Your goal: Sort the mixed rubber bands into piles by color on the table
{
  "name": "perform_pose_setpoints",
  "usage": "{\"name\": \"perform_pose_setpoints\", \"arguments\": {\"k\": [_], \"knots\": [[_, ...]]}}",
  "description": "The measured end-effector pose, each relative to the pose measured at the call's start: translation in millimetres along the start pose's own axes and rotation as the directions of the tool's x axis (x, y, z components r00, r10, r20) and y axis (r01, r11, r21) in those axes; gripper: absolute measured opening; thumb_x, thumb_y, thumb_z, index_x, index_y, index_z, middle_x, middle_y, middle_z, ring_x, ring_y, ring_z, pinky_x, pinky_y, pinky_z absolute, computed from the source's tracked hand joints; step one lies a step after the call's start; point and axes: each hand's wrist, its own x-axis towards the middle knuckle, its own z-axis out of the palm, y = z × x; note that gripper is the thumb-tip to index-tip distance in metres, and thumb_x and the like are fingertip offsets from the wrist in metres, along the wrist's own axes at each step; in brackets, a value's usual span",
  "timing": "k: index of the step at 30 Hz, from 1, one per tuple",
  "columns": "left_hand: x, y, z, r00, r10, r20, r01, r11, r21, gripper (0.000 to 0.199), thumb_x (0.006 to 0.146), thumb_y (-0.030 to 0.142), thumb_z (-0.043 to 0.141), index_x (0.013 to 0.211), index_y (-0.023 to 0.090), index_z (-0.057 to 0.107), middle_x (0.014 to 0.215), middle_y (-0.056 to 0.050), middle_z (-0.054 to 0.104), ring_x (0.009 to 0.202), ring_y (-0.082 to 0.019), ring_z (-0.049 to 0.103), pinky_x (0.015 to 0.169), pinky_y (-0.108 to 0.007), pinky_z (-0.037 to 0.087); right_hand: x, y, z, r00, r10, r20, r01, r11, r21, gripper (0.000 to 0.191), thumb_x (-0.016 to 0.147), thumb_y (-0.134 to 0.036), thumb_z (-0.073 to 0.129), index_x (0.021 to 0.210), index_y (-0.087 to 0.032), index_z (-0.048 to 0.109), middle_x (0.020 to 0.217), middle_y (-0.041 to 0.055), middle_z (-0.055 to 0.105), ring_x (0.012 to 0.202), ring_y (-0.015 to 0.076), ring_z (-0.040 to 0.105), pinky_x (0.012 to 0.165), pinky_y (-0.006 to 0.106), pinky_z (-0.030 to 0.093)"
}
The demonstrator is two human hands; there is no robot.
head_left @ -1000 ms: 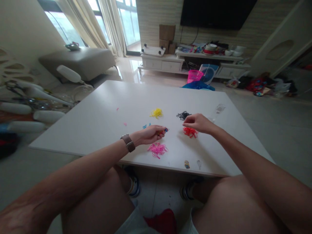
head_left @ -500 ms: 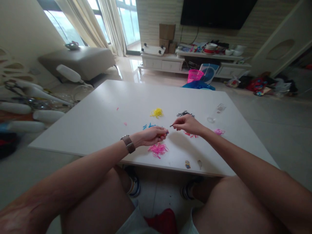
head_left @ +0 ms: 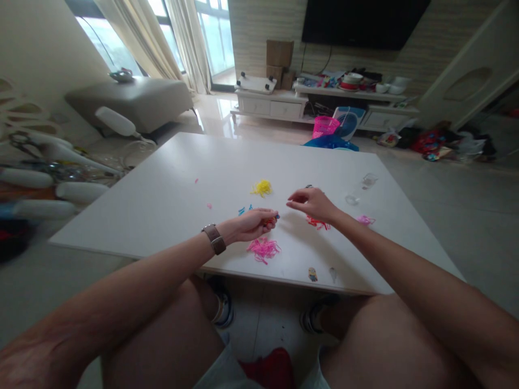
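Note:
My left hand [head_left: 259,222] is closed above the table, with small coloured rubber bands [head_left: 277,216], blue and reddish, at its fingertips. To its right hovers my right hand [head_left: 311,203], thumb and forefinger slightly apart, and no band shows between them. Pink rubber bands [head_left: 263,249] lie in a heap just below my left hand. Blue bands [head_left: 242,210] are partly covered by that hand. Red bands [head_left: 318,222] sit under my right hand, which hides most of the black bands [head_left: 309,186]. Farther back is a yellow heap of bands [head_left: 262,187].
The white table [head_left: 162,189] spans the space before my knees. Near its front edge lie a cartoon figure piece [head_left: 312,274] and a small clear piece [head_left: 333,274]. At right are pinkish-purple bands [head_left: 365,220] and clear containers [head_left: 352,200]. A pink basket [head_left: 325,126] stands beyond.
The dark band pinched in my right hand is out of sight now, and those fingers have parted a little. My left hand has barely moved.

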Motion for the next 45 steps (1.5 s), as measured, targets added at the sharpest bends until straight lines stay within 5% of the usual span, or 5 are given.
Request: {"name": "perform_pose_setpoints", "arguments": {"k": [12, 18, 25, 32, 45], "knots": [[-2.9, 0.1, -8.3, 0.999, 0.019, -0.033, -0.017, 0.998, 0.055, 0.014, 0.095, 0.016, 0.059, 0.085, 0.007, 0.065, 0.069, 0.000, 0.050, 0.056, -0.004, 0.042, 0.049, -0.012, 0.035, -1.4, -28.8, 25.4, 0.999, -0.034, 0.024, 0.026, 0.957, 0.288, 0.019, 0.076, -0.035, 0.075, 0.080, -0.016, 0.076, 0.075, 0.0058, 0.076, 0.070, 0.0176, 0.070, 0.065, 0.027, 0.053], [-2.5, 1.6, -7.1, 0.995, -0.007, -0.102, 0.006, 1.000, -0.012, 0.019, 0.096, 0.011, 0.053, 0.088, 0.005, 0.069, 0.069, -0.003, 0.055, 0.058, -0.005, 0.048, 0.052, -0.012, 0.041, 15.0, -17.0, 38.6, 0.984, 0.157, -0.088, -0.127, 0.952, 0.280, 0.022, 0.073, -0.035, 0.076, 0.079, -0.014, 0.073, 0.070, 0.0061, 0.073, 0.065, 0.0169, 0.069, 0.062, 0.026, 0.051], [-2.0, 0.6, -4.4, 0.986, -0.014, -0.166, -0.015, 0.985, -0.172, 0.022, 0.096, 0.006, 0.047, 0.087, 0.005, 0.067, 0.083, -0.011, 0.068, 0.071, -0.011, 0.064, 0.071, -0.019, 0.056, 16.6, -40.9, 42.7, 0.995, -0.011, -0.098, 0.018, 0.997, 0.078, 0.021, 0.086, -0.030, 0.062, 0.080, -0.015, 0.075, 0.078, 0.0059, 0.074, 0.069, 0.0138, 0.063, 0.065, 0.025, 0.045], [-8.0, 5.6, 0.4, 0.988, -0.041, -0.146, 0.005, 0.970, -0.244, 0.026, 0.095, 0.007, 0.041, 0.084, 0.004, 0.064, 0.080, -0.014, 0.069, 0.077, -0.017, 0.070, 0.079, -0.025, 0.059, -4.7, -49.9, 24.2, 0.960, -0.205, 0.189, 0.200, 0.979, 0.045, 0.014, 0.083, -0.027, 0.068, 0.078, -0.016, 0.075, 0.073, 0.0024, 0.065, 0.063, 0.0107, 0.055, 0.062, 0.024, 0.041], [-4.4, -1.0, 2.5, 1.000, -0.024, 0.008, 0.025, 0.981, -0.195, 0.021, 0.093, 0.009, 0.046, 0.094, 0.007, 0.066, 0.088, -0.013, 0.070, 0.078, -0.017, 0.069, 0.080, -0.030, 0.059, -1.7, -54.2, 35.7, 0.921, -0.255, 0.295, 0.252, 0.966, 0.049, 0.015, 0.081, -0.011, 0.066, 0.088, -0.018, 0.077, 0.082, 0.0028, 0.065, 0.069, 0.0118, 0.057, 0.065, 0.023, 0.041]]}}
